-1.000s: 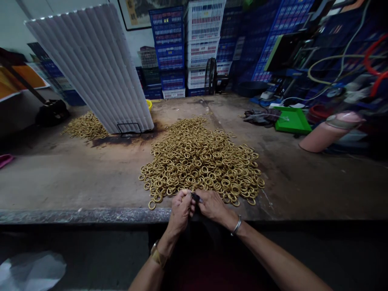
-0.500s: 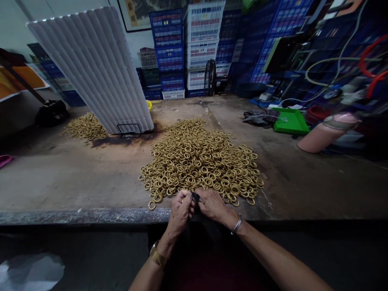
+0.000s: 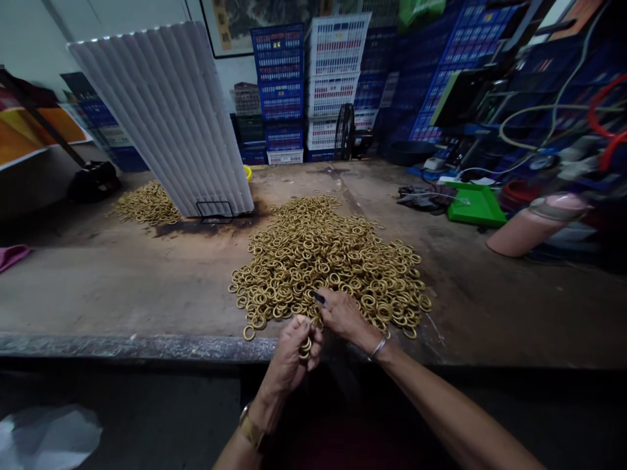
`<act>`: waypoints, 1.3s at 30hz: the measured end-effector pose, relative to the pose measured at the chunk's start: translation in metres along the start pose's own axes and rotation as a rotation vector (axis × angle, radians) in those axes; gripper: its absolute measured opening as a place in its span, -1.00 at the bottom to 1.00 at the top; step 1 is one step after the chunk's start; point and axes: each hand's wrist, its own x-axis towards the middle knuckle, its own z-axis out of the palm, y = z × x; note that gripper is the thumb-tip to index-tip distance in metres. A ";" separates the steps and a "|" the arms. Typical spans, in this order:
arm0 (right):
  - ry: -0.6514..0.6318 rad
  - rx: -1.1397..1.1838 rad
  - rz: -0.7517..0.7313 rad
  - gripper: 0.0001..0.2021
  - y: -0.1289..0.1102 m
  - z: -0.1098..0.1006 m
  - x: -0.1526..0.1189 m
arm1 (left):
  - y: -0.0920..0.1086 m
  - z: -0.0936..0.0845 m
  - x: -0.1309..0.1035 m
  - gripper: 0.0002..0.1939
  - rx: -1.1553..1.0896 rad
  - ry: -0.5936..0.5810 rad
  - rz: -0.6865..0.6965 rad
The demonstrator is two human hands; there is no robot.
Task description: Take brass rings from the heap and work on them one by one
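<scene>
My left hand (image 3: 292, 349) grips gold rings (image 3: 305, 348) while my right hand (image 3: 345, 316), pinching a black tool (image 3: 319, 298), is nearer the ring heap (image 3: 328, 251) ahead.

**Gold-coloured ring heap (image 3: 328, 261) blocks middle**

A hand could slide across the tabletop (image 3: 122, 287) on either side; farther back, the ridged white panel (image 3: 169, 124) stands in the way at left, the pink bottle (image 3: 531, 227) at right.
</scene>
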 end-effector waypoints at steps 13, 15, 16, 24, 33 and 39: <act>0.084 -0.058 0.067 -0.84 -0.014 0.017 0.044 | 0.002 -0.023 0.007 -0.74 -0.246 0.024 -0.028; 0.099 -0.043 0.062 -0.85 -0.009 0.017 0.044 | 0.002 -0.024 0.010 -0.75 -0.283 0.048 -0.051; 0.108 -0.024 0.064 -0.85 -0.007 0.017 0.043 | 0.002 -0.025 0.011 -0.74 -0.300 0.062 -0.061; 0.176 0.490 0.130 -0.91 0.002 0.009 0.024 | 0.005 -0.019 0.017 -0.72 -0.222 0.127 0.004; -0.165 1.156 0.431 -0.81 0.001 -0.004 -0.010 | -0.008 -0.013 0.024 -0.67 0.463 0.263 0.304; -0.298 1.336 0.420 -0.87 -0.003 -0.008 -0.018 | -0.013 -0.012 0.026 -0.78 0.639 0.160 0.397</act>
